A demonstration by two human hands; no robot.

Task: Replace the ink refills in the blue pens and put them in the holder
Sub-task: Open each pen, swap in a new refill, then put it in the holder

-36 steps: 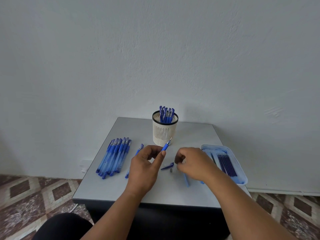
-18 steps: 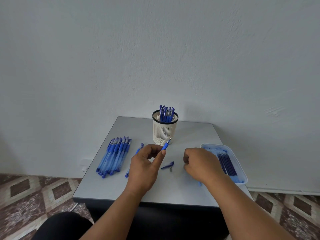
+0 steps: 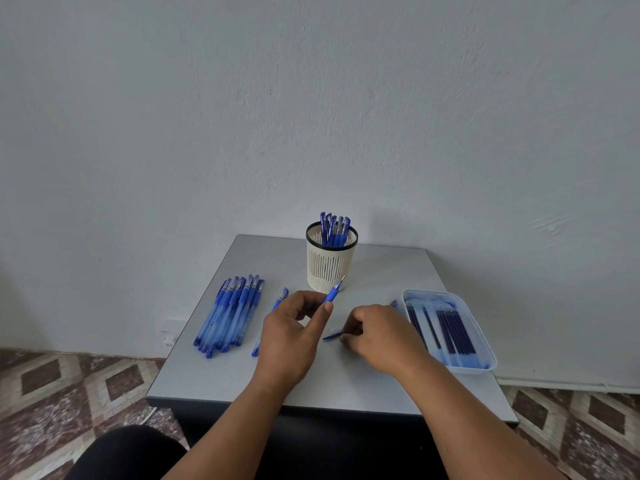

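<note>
Gripping a blue pen [image 3: 333, 293], tip up, left hand [image 3: 291, 336] w/ curled fingers; right hand [image 3: 379, 336] pinching small blue part [image 3: 331, 336] on worktop [image 3: 377, 271], near holder [image 3: 329, 268].

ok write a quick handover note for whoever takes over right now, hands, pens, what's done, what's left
Left hand holds a pen, tip up, uncapped.
Right hand is on the table, fingers at a small blue part, likely the cap.
Done: several pens stand in the holder.
Left: finish this pen, then the pile and the single pen beside it. Refills are in the tray.
</note>
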